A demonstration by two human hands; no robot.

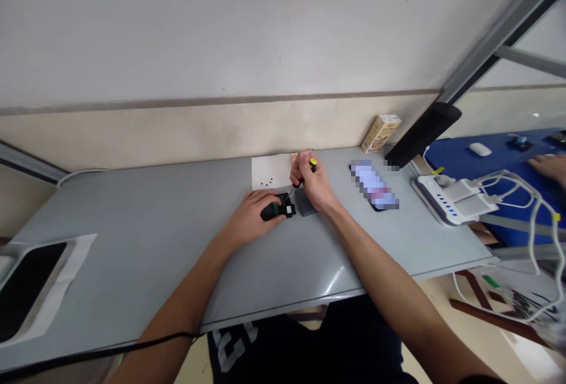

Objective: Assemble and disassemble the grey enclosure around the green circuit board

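Observation:
My left hand (255, 212) is closed around a black opened computer mouse (268, 213), pressing it to the grey table. A green circuit board and a black part with a small white label show on its right side. In my right hand (312, 179) is a screwdriver (313, 163) with a black and yellow handle. Its thin shaft slants down to the left, and its tip is at the circuit board; whether it touches a screw is too small to tell. Under my right hand lies a dark grey flat box (305, 204), partly hidden. Several tiny black screws (266, 183) rest on white paper (260, 167) behind the mouse.
A phone (375, 186) with a lit screen lies on the right, near a carton (381, 133) by the wall. A power strip (455, 201) with white cables sits at the table's right edge. Another person's hand (550, 167) rests on the blue table. A black device (33, 284) lies far left.

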